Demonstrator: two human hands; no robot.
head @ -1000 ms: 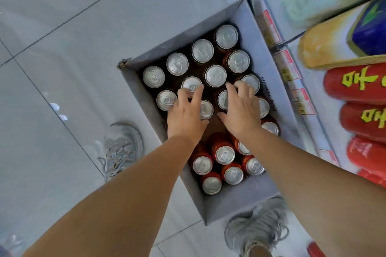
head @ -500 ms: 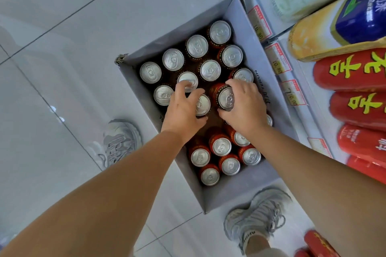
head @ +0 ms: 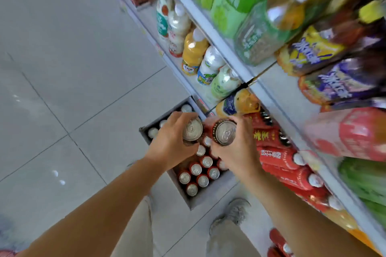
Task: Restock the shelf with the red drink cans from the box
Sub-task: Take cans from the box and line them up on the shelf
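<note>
Now both hands are up out of the box [head: 208, 197], each with a can, where half a second ago they were down among the lids getting a hold. The left hand [head: 167, 146] holds the left can [head: 192, 130] above the middle of the box, its fingers [head: 180, 115] curled round the body just under the rim. The right hand [head: 238, 154] holds the right can [head: 225, 133] above the box's shelf-side edge, fingers [head: 245, 124] wrapped round it the same way. The two cans hang just beside each other, and whether they touch cannot be told. The view has also swung from the box towards the shelf [head: 277, 98], blurred, that rises on the box's right side.

So the picking step looks finished for this pair and the carry to the shelf is under way. Plenty of other cans [head: 205, 161] stand in the box on the floor [head: 62, 69], so the restock is far from done.

Both held cans point lid-up at the camera, long axis roughly vertical. The right one seems tipped a little, since a strip of red side shows beside its lid. Red bottles [head: 277, 158] lie on the low tier next to the box, and no open slot for cans is visible.
</note>
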